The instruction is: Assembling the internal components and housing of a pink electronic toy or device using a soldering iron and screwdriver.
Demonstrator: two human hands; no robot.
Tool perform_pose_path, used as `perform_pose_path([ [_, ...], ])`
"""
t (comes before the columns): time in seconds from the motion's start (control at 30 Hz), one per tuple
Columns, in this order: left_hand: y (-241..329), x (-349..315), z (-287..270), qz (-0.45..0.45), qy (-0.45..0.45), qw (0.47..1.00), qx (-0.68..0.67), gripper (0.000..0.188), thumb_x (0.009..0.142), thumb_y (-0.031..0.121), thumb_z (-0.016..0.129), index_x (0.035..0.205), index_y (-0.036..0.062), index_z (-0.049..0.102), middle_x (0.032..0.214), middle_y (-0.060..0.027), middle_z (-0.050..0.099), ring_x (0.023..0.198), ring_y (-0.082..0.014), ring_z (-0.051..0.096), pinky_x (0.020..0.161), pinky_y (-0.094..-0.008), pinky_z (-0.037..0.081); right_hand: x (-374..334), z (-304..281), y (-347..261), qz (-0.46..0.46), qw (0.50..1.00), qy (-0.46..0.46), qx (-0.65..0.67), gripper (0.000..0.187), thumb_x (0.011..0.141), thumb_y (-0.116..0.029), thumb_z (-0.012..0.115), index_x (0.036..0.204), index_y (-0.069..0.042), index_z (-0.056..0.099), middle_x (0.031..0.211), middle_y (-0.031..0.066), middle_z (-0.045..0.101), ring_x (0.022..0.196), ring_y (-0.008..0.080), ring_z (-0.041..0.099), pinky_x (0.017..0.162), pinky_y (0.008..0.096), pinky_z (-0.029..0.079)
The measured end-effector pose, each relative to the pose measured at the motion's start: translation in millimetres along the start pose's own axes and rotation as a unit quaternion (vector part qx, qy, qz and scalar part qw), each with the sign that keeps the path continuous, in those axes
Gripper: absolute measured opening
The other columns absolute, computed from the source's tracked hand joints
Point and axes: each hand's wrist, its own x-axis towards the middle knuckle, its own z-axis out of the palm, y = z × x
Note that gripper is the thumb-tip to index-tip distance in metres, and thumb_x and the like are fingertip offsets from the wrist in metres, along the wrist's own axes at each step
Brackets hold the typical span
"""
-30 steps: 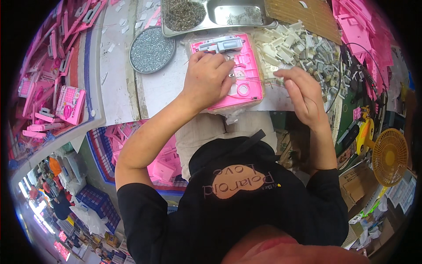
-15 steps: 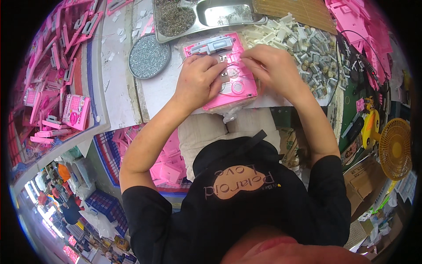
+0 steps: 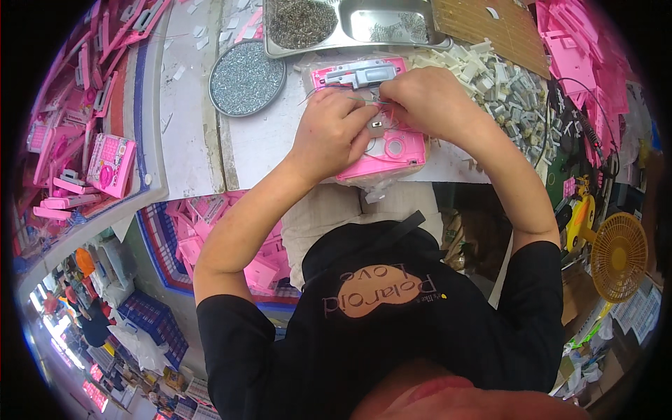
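Observation:
A pink plastic casing (image 3: pixel 374 166) with its inside facing up lies in front of me, on clear plastic wrapping. A grey slotted mechanism (image 3: pixel 362 74) sits across its far end, and a pink ring is moulded near its right side. My left hand (image 3: pixel 333 131) rests over the left part of the casing, fingers curled; what they grip is hidden. Its thumb is beside a small grey part (image 3: pixel 376 126) inside. My right hand (image 3: pixel 434 102) is closed over the far right part, its fingertips pinching thin wires (image 3: pixel 386 105) close to the left thumb.
Behind the casing is a steel tray (image 3: pixel 336 43) with small metal parts; to its left, a round dish (image 3: pixel 248 78) of screws. White and grey parts (image 3: pixel 509 98) are heaped at right. Pink casings (image 3: pixel 110 165) pile up at far left. A yellow fan (image 3: pixel 619 256) stands right.
My right hand has moved left across the casing, bringing its fingertips near my left thumb. My left hand stays over the casing's left part. The whole view has shifted slightly.

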Motion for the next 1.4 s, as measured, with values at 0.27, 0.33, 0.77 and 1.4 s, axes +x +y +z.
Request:
perform_pose_path([
  [0.27,-1,-2,2,-0.011,0.022,0.999,-0.025,0.023,0.073,0.009,0.072,0.096,0.0073,0.072,0.089,-0.0070,0.063,0.087,-0.0279,0.063,0.087,-0.0432,0.049,-3,18,8,-0.047,0.994,0.099,0.003,0.020,0.078,-0.014,0.073,0.097,-0.010,0.071,0.082,0.0099,0.071,0.076,0.0317,0.070,0.064,0.0431,0.054],
  [0.33,1,-2,0,-0.016,0.021,0.999,-0.028,0.024,0.072,0.005,0.070,0.096,0.0064,0.073,0.089,-0.0080,0.065,0.085,-0.0299,0.064,0.086,-0.0434,0.051,-5,22,7,-0.048,0.993,0.112,0.001,0.021,0.077,-0.014,0.073,0.098,-0.011,0.071,0.083,0.0091,0.072,0.075,0.0312,0.071,0.063,0.0424,0.055],
  [0.77,6,3,-2,-0.043,-0.003,0.998,0.048,0.027,0.076,0.014,0.072,0.103,0.0111,0.072,0.091,-0.0040,0.062,0.088,-0.0244,0.063,0.087,-0.0410,0.043,-10,9,15,-0.002,0.996,0.019,0.087,0.025,0.086,-0.018,0.068,0.109,-0.014,0.076,0.079,0.0141,0.071,0.074,0.0344,0.069,0.068,0.0448,0.054],
  [1.4,6,17,-11,0.060,-0.152,0.968,0.190,0.043,0.072,0.017,0.074,0.114,0.0150,0.070,0.088,-0.0013,0.058,0.083,-0.0210,0.062,0.085,-0.0424,0.045,-103,-20,-11,0.090,0.925,0.225,0.294,0.018,0.096,-0.006,0.062,0.109,-0.003,0.074,0.080,0.0104,0.062,0.068,0.0243,0.059,0.066,0.0340,0.048],
])
